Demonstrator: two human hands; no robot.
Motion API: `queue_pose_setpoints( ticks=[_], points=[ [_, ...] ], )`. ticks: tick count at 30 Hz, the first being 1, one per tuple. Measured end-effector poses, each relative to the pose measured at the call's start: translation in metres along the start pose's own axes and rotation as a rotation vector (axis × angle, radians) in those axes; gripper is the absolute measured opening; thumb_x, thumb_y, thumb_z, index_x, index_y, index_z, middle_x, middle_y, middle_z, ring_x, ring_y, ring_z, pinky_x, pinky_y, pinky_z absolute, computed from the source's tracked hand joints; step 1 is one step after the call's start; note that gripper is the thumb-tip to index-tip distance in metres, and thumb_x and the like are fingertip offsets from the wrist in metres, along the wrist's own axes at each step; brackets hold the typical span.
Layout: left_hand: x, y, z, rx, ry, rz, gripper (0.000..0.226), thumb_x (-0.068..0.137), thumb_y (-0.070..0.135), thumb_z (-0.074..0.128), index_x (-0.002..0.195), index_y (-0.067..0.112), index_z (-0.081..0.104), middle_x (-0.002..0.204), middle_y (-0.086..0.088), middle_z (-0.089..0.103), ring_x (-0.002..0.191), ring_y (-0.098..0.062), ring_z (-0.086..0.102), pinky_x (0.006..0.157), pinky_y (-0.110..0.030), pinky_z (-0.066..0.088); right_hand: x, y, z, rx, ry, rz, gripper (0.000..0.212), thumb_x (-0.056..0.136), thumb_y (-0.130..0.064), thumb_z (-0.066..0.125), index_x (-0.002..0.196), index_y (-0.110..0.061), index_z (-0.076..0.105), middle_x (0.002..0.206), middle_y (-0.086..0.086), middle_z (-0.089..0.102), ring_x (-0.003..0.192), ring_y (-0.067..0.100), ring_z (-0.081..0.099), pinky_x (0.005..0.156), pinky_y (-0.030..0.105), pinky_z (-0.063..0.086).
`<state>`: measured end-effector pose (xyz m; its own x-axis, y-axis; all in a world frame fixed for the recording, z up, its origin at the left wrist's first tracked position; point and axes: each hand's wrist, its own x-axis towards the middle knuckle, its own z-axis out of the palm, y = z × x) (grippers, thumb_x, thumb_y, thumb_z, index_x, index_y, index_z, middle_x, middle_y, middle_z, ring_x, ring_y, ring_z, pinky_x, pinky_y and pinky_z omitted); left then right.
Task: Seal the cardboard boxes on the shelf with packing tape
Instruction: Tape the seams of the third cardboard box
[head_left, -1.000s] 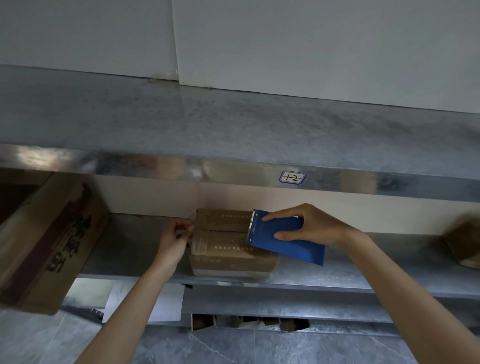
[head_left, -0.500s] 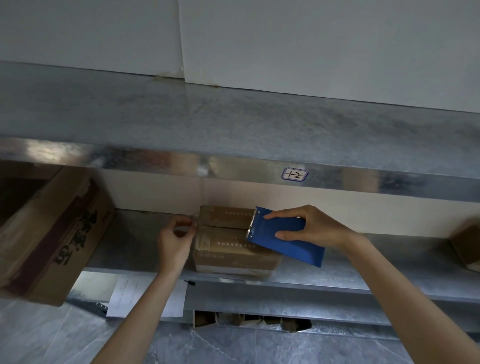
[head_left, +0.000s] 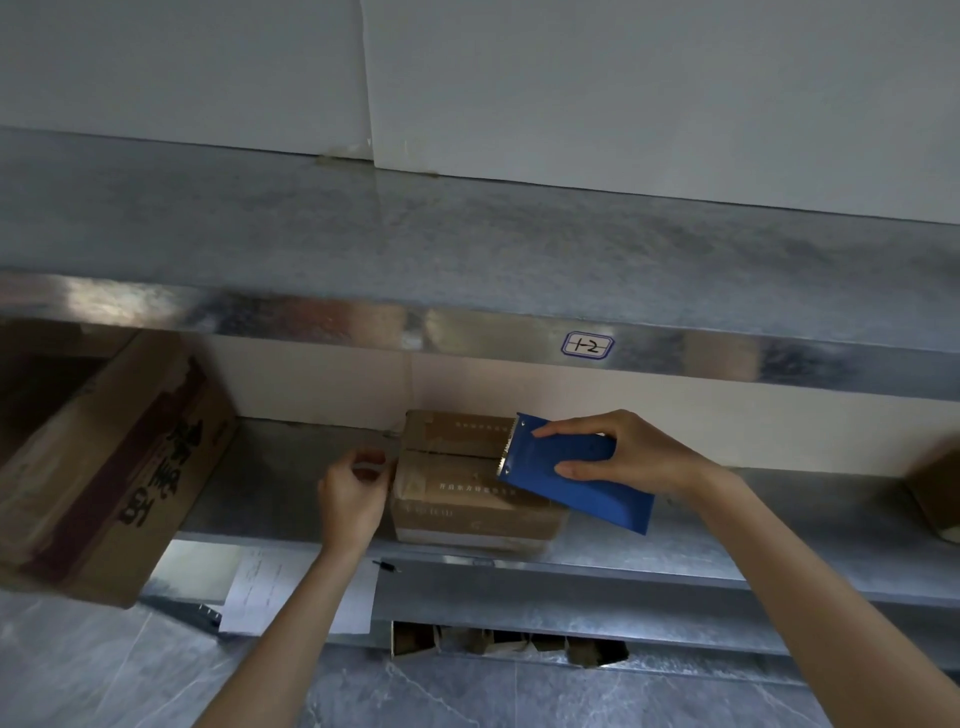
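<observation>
A small brown cardboard box (head_left: 457, 499) sits on the metal shelf (head_left: 727, 540), its two top flaps meeting at a dark seam. My right hand (head_left: 618, 452) grips a blue tape dispenser (head_left: 576, 473) over the box's right half, its toothed edge resting on the seam. My left hand (head_left: 353, 499) is at the box's left end, fingers curled and pinching the clear tape end (head_left: 371, 462) just off the box's left edge. The tape itself is hard to make out.
A large printed cardboard box (head_left: 98, 467) stands tilted at the left of the shelf. Another box (head_left: 935, 493) is cut off at the right edge. The upper shelf (head_left: 467, 244) carries a label (head_left: 588, 345). Papers (head_left: 296, 592) and a low opened carton (head_left: 498, 642) lie below.
My left hand has drawn slightly left, away from the box's end, with the tape end. The right hand and dispenser stay on the box top.
</observation>
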<state>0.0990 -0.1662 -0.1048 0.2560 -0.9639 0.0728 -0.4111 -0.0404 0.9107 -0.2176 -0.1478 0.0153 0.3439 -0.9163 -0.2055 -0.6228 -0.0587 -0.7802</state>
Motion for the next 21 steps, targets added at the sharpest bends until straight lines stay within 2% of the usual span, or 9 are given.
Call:
queue_pose_setpoints(
  ticks=[5, 7, 9, 12, 14, 15, 17, 19, 21],
  points=[
    [0.003, 0.007, 0.001, -0.02, 0.001, 0.016, 0.011, 0.086, 0.012, 0.075, 0.091, 0.016, 0.066, 0.082, 0.008, 0.065, 0.079, -0.007, 0.064, 0.069, -0.014, 0.044, 0.0, -0.002, 0.0, -0.004, 0.001, -0.008, 0.04, 0.085, -0.029, 0.076, 0.121, -0.043, 0.066, 0.12, -0.03, 0.063, 0.112, -0.011, 0.055, 0.096, 0.011, 0.043],
    [0.002, 0.005, 0.0, 0.006, -0.016, -0.007, 0.012, 0.085, 0.01, 0.075, 0.092, 0.013, 0.067, 0.081, 0.007, 0.064, 0.077, -0.01, 0.064, 0.07, -0.018, 0.046, -0.001, -0.001, 0.0, -0.001, -0.003, -0.006, 0.04, 0.085, -0.03, 0.076, 0.121, -0.043, 0.066, 0.121, -0.03, 0.063, 0.113, -0.011, 0.055, 0.098, 0.012, 0.043],
    [0.001, 0.008, -0.004, -0.004, -0.007, -0.019, 0.012, 0.084, 0.01, 0.076, 0.093, 0.012, 0.067, 0.081, 0.008, 0.065, 0.077, -0.007, 0.063, 0.074, -0.023, 0.05, -0.001, -0.001, 0.0, 0.006, -0.003, -0.009, 0.04, 0.085, -0.031, 0.076, 0.121, -0.043, 0.065, 0.121, -0.03, 0.062, 0.113, -0.01, 0.055, 0.098, 0.013, 0.043],
    [0.005, 0.021, -0.005, -0.044, 0.023, 0.088, 0.014, 0.084, 0.015, 0.077, 0.095, 0.013, 0.067, 0.085, 0.011, 0.066, 0.082, 0.001, 0.063, 0.073, -0.013, 0.049, -0.001, -0.001, -0.001, 0.005, -0.002, -0.009, 0.04, 0.085, -0.032, 0.076, 0.121, -0.044, 0.065, 0.122, -0.03, 0.062, 0.112, -0.01, 0.055, 0.097, 0.013, 0.044],
    [0.008, 0.03, -0.001, -0.013, 0.026, 0.221, 0.018, 0.085, 0.017, 0.077, 0.1, 0.014, 0.067, 0.092, 0.009, 0.067, 0.086, 0.0, 0.063, 0.074, -0.007, 0.045, -0.001, -0.001, -0.001, 0.003, -0.006, -0.008, 0.04, 0.085, -0.032, 0.075, 0.122, -0.044, 0.065, 0.122, -0.026, 0.063, 0.11, -0.009, 0.057, 0.095, 0.013, 0.046],
    [0.009, 0.034, 0.002, 0.007, 0.003, 0.283, 0.021, 0.085, 0.02, 0.076, 0.104, 0.015, 0.066, 0.098, 0.006, 0.066, 0.09, -0.003, 0.063, 0.077, -0.007, 0.045, -0.001, -0.002, -0.002, 0.003, -0.011, -0.004, 0.04, 0.085, -0.033, 0.075, 0.122, -0.044, 0.064, 0.122, -0.025, 0.063, 0.109, -0.009, 0.058, 0.093, 0.013, 0.047],
    [0.009, 0.039, 0.011, 0.069, -0.112, 0.371, 0.031, 0.087, 0.029, 0.073, 0.114, 0.016, 0.064, 0.114, 0.001, 0.062, 0.103, -0.01, 0.06, 0.09, -0.018, 0.047, -0.001, -0.003, -0.002, -0.002, -0.018, 0.001, 0.041, 0.085, -0.034, 0.075, 0.122, -0.046, 0.063, 0.122, -0.025, 0.063, 0.108, -0.01, 0.057, 0.09, 0.011, 0.046],
    [0.005, 0.04, 0.021, 0.154, -0.245, 0.402, 0.046, 0.088, 0.04, 0.07, 0.125, 0.016, 0.059, 0.13, -0.002, 0.055, 0.119, -0.015, 0.052, 0.101, -0.029, 0.044, -0.001, -0.004, -0.002, -0.005, -0.026, 0.002, 0.042, 0.085, -0.036, 0.075, 0.123, -0.047, 0.062, 0.123, -0.026, 0.062, 0.108, -0.01, 0.057, 0.088, 0.009, 0.045],
    [0.002, 0.037, 0.028, 0.257, -0.305, 0.442, 0.063, 0.085, 0.055, 0.061, 0.133, 0.014, 0.055, 0.139, -0.001, 0.049, 0.127, -0.018, 0.047, 0.107, -0.034, 0.042, -0.001, -0.004, -0.004, -0.006, -0.037, 0.009, 0.042, 0.084, -0.038, 0.074, 0.123, -0.049, 0.061, 0.125, -0.025, 0.061, 0.109, -0.01, 0.056, 0.088, 0.009, 0.046]
  ],
)
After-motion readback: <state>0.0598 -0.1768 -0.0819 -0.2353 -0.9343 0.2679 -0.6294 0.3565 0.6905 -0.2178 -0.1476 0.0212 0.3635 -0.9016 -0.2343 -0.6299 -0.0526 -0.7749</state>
